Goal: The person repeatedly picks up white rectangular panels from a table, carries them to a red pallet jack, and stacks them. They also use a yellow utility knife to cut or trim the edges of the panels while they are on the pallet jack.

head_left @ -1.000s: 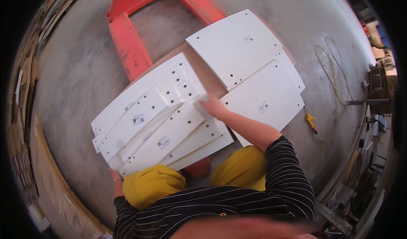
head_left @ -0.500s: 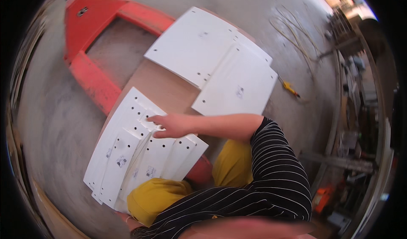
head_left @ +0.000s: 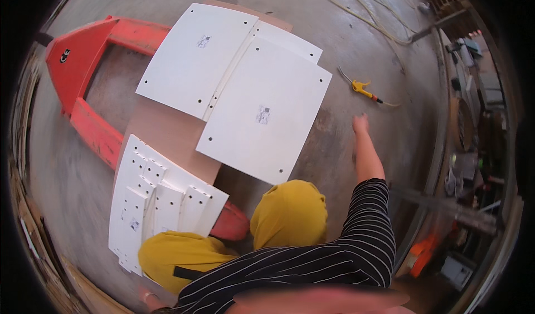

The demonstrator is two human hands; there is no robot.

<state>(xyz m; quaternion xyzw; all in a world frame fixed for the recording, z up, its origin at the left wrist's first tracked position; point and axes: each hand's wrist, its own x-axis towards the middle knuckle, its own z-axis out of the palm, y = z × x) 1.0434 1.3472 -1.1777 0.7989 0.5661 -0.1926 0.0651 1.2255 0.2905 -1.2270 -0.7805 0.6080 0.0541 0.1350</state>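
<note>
Your right hand is stretched out over the concrete floor, arm straight in its striped sleeve. It holds nothing. The fingers look extended and close together, pointing away from you, though at this size the thumb can't be picked out.

The yellow-handled tool lies on the floor at 12 o'clock from that hand, near it but not touching. Its thin metal nozzle points to 10 o'clock, and a pale hose runs off toward 12 o'clock.

Judgement: this looks like a reach for the tool, with the grasp not yet made. The next move calls for a little more reach, then closing round the yellow grip rather than the nozzle, and minding the hose trailing off it.

At 9 o'clock from the hand, two large white panels lie flat and overlapping on a brown board. A stack of smaller drilled panels sits at 8 o'clock, against your yellow-trousered knee. A red pallet truck is at 10 o'clock, its forks running under the board.

Hard to make out:
- **Left hand**: only a sliver of skin shows at the lower edge, at 7 o'clock, so you can't tell whether it is spread or closed.
- **Tool:** its exact kind is too small to tell.
- **Clutter at 3 o'clock:** it is warped by the rim and unreadable.
</note>
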